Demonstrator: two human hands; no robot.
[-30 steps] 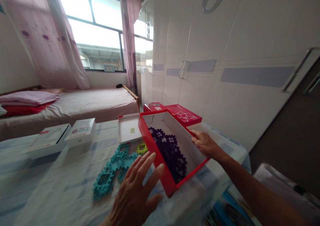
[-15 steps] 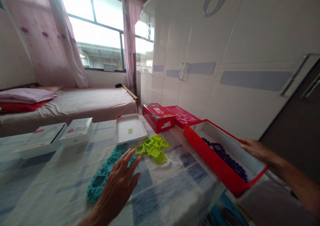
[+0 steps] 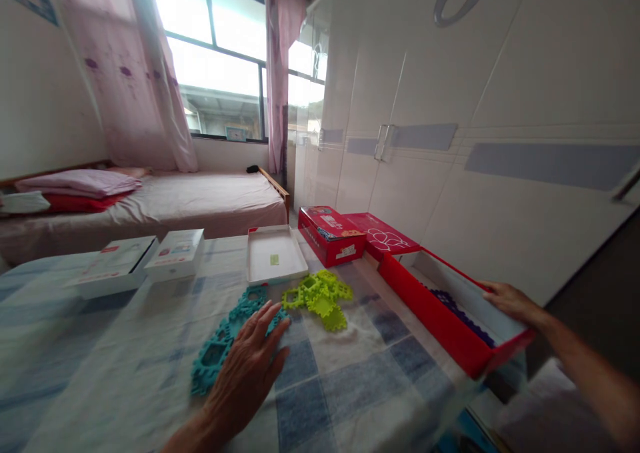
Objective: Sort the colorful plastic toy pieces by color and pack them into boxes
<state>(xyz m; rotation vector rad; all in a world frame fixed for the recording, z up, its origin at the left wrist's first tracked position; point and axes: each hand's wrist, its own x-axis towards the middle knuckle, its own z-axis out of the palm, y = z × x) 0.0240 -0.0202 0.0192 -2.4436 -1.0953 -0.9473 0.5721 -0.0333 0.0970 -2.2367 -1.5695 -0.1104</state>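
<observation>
My left hand (image 3: 247,373) lies flat with spread fingers on the checked tablecloth, its fingertips over the edge of the teal foam puzzle pieces (image 3: 220,349). To their right lies a cluster of lime green puzzle pieces (image 3: 320,296). My right hand (image 3: 507,301) grips the far rim of an open red box (image 3: 435,316) at the table's right edge. Purple puzzle pieces (image 3: 463,317) lie inside that box.
A white tray lid (image 3: 275,261) sits behind the green pieces. A closed red box (image 3: 331,234) and a flat red lid (image 3: 385,239) stand at the back right. Two white boxes (image 3: 145,261) rest at the back left. A bed (image 3: 150,203) and white wardrobe doors (image 3: 450,139) surround the table.
The red box with purple pieces moved from the table's middle to its right edge in my right hand, uncovering the green pieces. My left hand settled onto the teal pieces.
</observation>
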